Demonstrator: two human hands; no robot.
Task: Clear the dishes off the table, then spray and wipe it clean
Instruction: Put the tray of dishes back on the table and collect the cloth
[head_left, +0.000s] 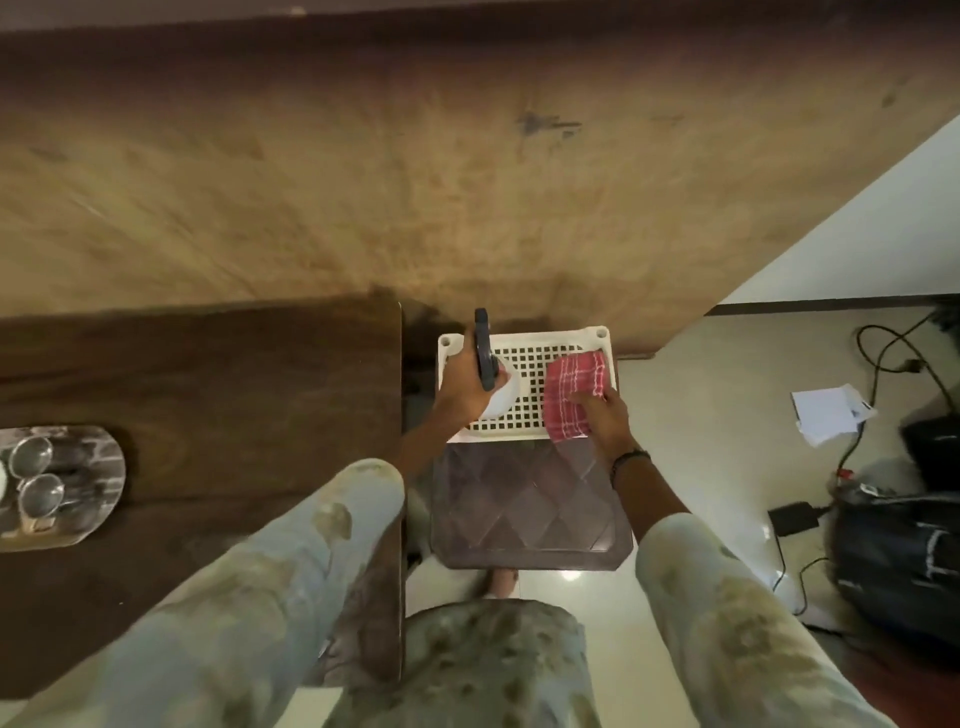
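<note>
here, left hand (464, 382) around spray bottle (493, 387)

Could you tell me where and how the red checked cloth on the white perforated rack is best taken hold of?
Pinch the red checked cloth at its near right edge, coming from above on the right, where the right hand already rests on it. It lies flat and limp on the white perforated rack, so a bunching pinch probably suits it; the left hand grips the spray bottle on the other side.

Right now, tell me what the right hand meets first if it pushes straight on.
The right hand already touches the red checked cloth; beyond it lies the white grid tray. Depth is unclear.
</note>
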